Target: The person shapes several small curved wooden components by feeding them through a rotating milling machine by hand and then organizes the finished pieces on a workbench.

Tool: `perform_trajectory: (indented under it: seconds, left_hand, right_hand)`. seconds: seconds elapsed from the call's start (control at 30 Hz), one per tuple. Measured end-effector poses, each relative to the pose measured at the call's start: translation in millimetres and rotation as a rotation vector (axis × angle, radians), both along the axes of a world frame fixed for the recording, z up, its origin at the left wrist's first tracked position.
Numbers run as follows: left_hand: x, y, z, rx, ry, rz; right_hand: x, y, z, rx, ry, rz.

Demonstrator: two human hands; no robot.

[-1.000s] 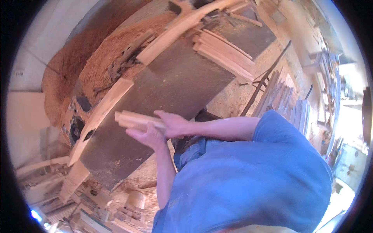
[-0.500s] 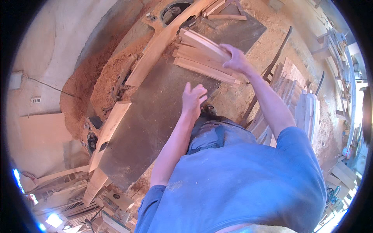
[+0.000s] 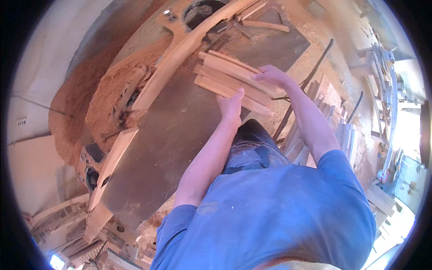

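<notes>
Several short wooden strips (image 3: 227, 74), pale and reddish, lie side by side in a loose bundle over the dark table (image 3: 162, 148). My right hand (image 3: 273, 76) is closed on the bundle's far right edge, fingers partly hidden behind the wood. From the near side, my left hand (image 3: 230, 107) grips the lowest strip, its thumb on top and its other fingers out of sight underneath. The strips' left ends are staggered. Whether the bundle still touches the table I cannot tell.
A long wooden fence (image 3: 173, 56) runs along the table's far side, with a sawdust heap (image 3: 67, 117) behind it. More strips (image 3: 265, 25) lie at the far end. On my right are stacked boards (image 3: 326, 96) and a dark curved bar (image 3: 315, 67).
My left hand has moved up and forward from free air and taken hold of the strips. The bundle has shifted slightly left and toward me, with my right hand still on it.
</notes>
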State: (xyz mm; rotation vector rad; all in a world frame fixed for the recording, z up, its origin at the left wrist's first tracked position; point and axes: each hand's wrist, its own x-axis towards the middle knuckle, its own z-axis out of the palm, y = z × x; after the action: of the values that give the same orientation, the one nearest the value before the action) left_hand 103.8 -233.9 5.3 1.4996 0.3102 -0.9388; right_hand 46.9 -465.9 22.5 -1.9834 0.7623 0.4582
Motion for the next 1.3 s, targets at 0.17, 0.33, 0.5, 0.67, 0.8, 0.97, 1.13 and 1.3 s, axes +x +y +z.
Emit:
perform_trajectory:
  seconds: [0.17, 0.33, 0.5, 0.67, 0.8, 0.97, 1.13, 1.3]
  left_hand:
    - [7.1, -7.1, -1.8, 0.373, -0.186, 0.017]
    - [9.5, 18.8, 10.0, 0.532, -0.482, -0.186]
    - [-11.9, 62.7, -13.9, 0.652, -0.526, -0.05]
    - [-29.5, 58.3, 16.0, 0.572, -0.379, 0.189]
    - [-26.7, 52.2, 11.9, 0.726, -0.449, 0.24]
    - [-25.1, 74.7, 20.8, 0.716, -0.472, 0.334]
    - [-24.4, 72.4, 27.2, 0.727, -0.402, 0.369]
    - [-33.1, 103.1, 13.2, 0.709, -0.453, 0.38]
  right_hand:
    - [1.8, 22.9, -7.3, 0.072, 0.038, 0.21]
    - [-10.6, 80.7, -1.7, -0.049, 0.03, 0.165]
    - [-23.5, 121.3, 0.4, -0.003, -0.23, 0.182]
    - [-9.4, 130.6, 0.6, 0.093, -0.273, 0.237]
    - [9.1, 121.7, -23.4, 0.095, -0.074, 0.382]
    - [1.4, 118.3, 1.1, 0.031, -0.148, 0.452]
    - [3.0, 138.1, -3.8, 0.009, -0.273, 0.49]
    - [13.9, 157.5, -13.7, 0.114, -0.22, 0.558]
